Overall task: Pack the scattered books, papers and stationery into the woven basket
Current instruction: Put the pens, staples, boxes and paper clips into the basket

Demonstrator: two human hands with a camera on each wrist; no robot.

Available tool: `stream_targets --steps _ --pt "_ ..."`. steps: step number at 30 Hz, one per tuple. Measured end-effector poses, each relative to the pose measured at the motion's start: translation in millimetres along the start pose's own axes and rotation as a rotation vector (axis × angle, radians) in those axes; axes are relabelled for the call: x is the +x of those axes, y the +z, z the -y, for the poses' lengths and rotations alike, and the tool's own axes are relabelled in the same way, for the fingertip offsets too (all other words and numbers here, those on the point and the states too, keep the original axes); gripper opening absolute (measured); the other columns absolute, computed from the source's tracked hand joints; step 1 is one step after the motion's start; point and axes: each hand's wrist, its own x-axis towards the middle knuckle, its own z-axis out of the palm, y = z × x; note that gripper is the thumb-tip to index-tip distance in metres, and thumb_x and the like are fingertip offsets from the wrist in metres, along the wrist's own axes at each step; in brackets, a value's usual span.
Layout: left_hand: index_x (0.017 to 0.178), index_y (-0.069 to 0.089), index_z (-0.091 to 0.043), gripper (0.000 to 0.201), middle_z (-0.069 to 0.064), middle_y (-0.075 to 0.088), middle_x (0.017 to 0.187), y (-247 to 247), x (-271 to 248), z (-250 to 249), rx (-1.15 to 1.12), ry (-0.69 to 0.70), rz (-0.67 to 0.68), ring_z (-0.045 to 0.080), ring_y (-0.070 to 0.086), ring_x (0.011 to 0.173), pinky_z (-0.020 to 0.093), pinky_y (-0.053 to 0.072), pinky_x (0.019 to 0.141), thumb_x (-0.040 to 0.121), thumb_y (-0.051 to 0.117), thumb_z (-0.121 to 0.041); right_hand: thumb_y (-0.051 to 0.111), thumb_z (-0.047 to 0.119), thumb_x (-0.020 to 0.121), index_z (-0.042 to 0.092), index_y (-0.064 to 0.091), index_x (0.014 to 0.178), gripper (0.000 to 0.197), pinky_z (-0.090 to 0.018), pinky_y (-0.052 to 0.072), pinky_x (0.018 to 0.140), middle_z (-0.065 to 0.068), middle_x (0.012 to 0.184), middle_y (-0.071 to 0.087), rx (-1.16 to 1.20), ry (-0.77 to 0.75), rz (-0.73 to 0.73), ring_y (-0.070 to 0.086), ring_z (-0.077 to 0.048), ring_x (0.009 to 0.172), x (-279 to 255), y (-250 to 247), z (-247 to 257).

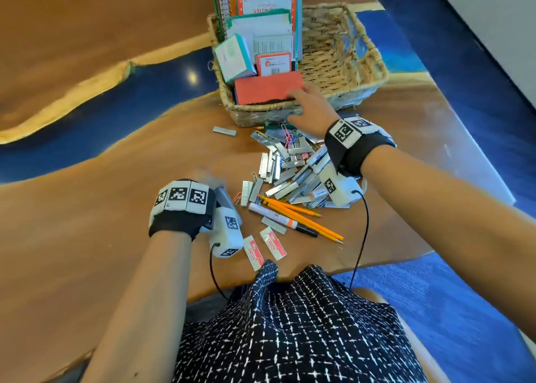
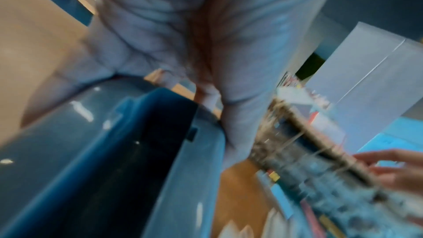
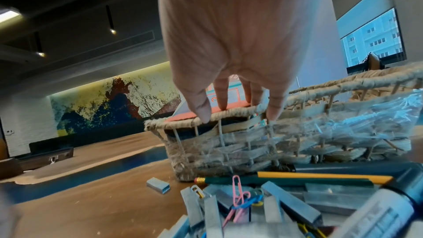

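Note:
The woven basket (image 1: 374,63) (image 3: 320,90) stands at the table's far middle, with books and papers upright in its left half and a coral pad (image 1: 266,88) (image 3: 235,105) at the front. My right hand (image 1: 310,107) (image 3: 228,71) reaches over the near rim, its straight fingers touching the pad and the rim. My left hand (image 1: 208,179) (image 2: 183,33), blurred, grips a blue-grey stapler (image 1: 223,198) (image 2: 114,151) left of the pile. Staple strips (image 1: 290,168), paper clips (image 1: 287,136), pencils (image 1: 304,217), a marker (image 1: 278,217) and two erasers (image 1: 261,247) lie scattered between basket and me.
One staple strip (image 1: 224,131) (image 3: 158,185) lies apart, left of the basket's front corner. The basket's right half (image 1: 333,57) holds nothing I can see. The wooden table (image 1: 87,237) has a blue resin band and ends at the right above blue carpet (image 1: 464,295).

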Motion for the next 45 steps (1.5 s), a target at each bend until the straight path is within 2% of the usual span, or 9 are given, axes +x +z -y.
stream_targets --steps 8,11,16,22,26,30,35,39,45 --pt "0.103 0.057 -0.008 0.028 0.009 0.058 0.092 -86.2 -7.4 -77.5 -0.439 0.195 -0.402 0.023 0.053 0.078 0.025 0.029 0.051 0.088 0.055 -0.031 0.042 0.009 0.095 0.005 0.052 0.127 0.034 -0.030 0.038 0.099 -0.012 0.131 0.053 0.106 -0.009 0.022 0.049 -0.025 0.120 12.9 -29.7 -3.1" --pt "0.127 0.050 -0.002 0.049 0.016 0.056 0.125 -101.6 -5.1 -105.8 -0.518 0.201 -0.437 0.030 0.056 0.097 0.026 0.026 0.048 0.090 0.049 -0.034 0.034 0.011 0.099 0.003 0.055 0.123 0.033 -0.023 0.038 0.078 -0.008 0.106 0.057 0.200 -0.027 -0.025 0.053 -0.019 0.096 19.7 -40.6 -3.5" --pt "0.133 0.044 -0.008 0.050 0.010 0.052 0.117 -107.4 12.9 -137.4 -0.603 0.189 -0.413 0.024 0.050 0.086 0.027 0.030 0.052 0.092 0.045 -0.038 0.047 0.005 0.091 0.010 0.055 0.104 0.016 -0.036 0.050 0.074 -0.001 0.084 0.059 0.550 0.057 -0.064 0.055 -0.012 0.068 36.8 -50.9 -8.7" --pt "0.140 0.035 -0.004 0.055 0.014 0.042 0.140 -102.5 31.5 -156.1 -0.633 0.175 -0.378 0.027 0.046 0.120 0.023 0.026 0.073 0.096 0.036 -0.038 0.065 0.020 0.086 0.010 0.041 0.129 0.051 -0.037 0.047 0.086 -0.002 0.103 0.046 0.524 0.064 0.021 0.052 -0.021 0.094 51.6 -50.8 -16.4" --pt "0.127 0.047 -0.003 0.050 0.015 0.052 0.118 -102.4 41.4 -158.8 -0.545 0.196 -0.392 0.028 0.047 0.096 0.029 0.028 0.072 0.095 0.035 -0.040 0.067 0.024 0.084 0.012 0.045 0.118 0.042 -0.041 0.049 0.079 -0.009 0.101 0.051 0.426 0.041 0.019 0.053 -0.024 0.083 63.1 -42.5 -21.6" --pt "0.081 0.059 -0.006 0.039 0.014 0.056 0.087 -107.4 44.5 -155.3 -0.443 0.175 -0.507 0.036 0.051 0.112 0.032 0.036 0.074 0.096 0.038 -0.035 0.065 0.017 0.084 0.018 0.044 0.100 0.026 -0.040 0.048 0.073 -0.010 0.089 0.053 0.536 0.061 0.020 0.052 -0.024 0.079 69.5 -38.6 -27.0" --pt "0.106 0.061 -0.012 0.025 0.010 0.057 0.114 -120.9 56.7 -138.4 -0.465 0.147 -0.829 0.031 0.052 0.108 0.033 0.041 0.077 0.092 0.047 -0.026 0.064 0.020 0.086 0.016 0.049 0.107 0.026 -0.034 0.052 0.067 0.003 0.080 0.051 0.549 0.088 0.021 0.055 -0.020 0.075 75.0 -37.7 -27.4" --pt "0.132 0.043 -0.022 0.048 0.014 0.040 0.136 -115.4 71.0 -129.7 -0.505 0.132 -0.706 0.033 0.037 0.126 0.034 0.036 0.097 0.087 0.058 -0.032 0.063 0.013 0.086 0.011 0.051 0.114 0.030 -0.018 0.050 0.049 -0.009 0.091 0.058 0.639 0.088 0.051 0.059 -0.014 0.069 78.7 -40.1 -29.9" --pt "0.135 0.037 -0.025 0.056 0.017 0.040 0.130 -104.0 72.2 -131.6 -0.510 0.228 -0.658 0.036 0.039 0.120 0.038 0.036 0.097 0.086 0.065 -0.028 0.061 0.009 0.087 0.017 0.053 0.104 0.021 -0.026 0.056 0.062 0.000 0.079 0.053 0.732 0.076 0.006 0.060 -0.014 0.072 87.1 -64.3 -33.7"
